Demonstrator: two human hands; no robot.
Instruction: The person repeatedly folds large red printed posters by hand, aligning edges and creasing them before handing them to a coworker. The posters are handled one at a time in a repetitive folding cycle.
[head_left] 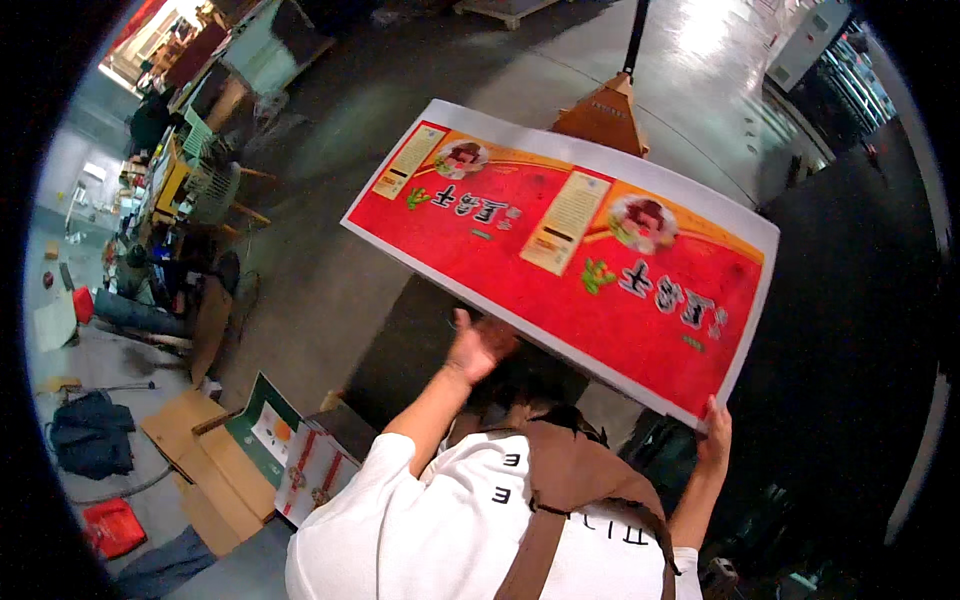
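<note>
A large printed sheet (480, 255), red and orange with a white border and food pictures, spreads out before me at a slant. Its near right corner is pinched in my right hand (713, 440), the thumb on top and the other fingers hidden. Close to the middle of its near edge is my left hand (478, 348), thumb held apart and fingers stretched out. The tips of those fingers come up to the edge or just under it; I cannot tell whether they touch. What lies under the sheet is mostly hidden.
Beyond the sheet stands an orange pallet jack (605, 115) with a black handle. An open cardboard box (215, 465) and more printed sheets (312, 470) lie at lower left. Farther left are a chair (212, 190) and a cluttered bench. A dark surface fills the right side.
</note>
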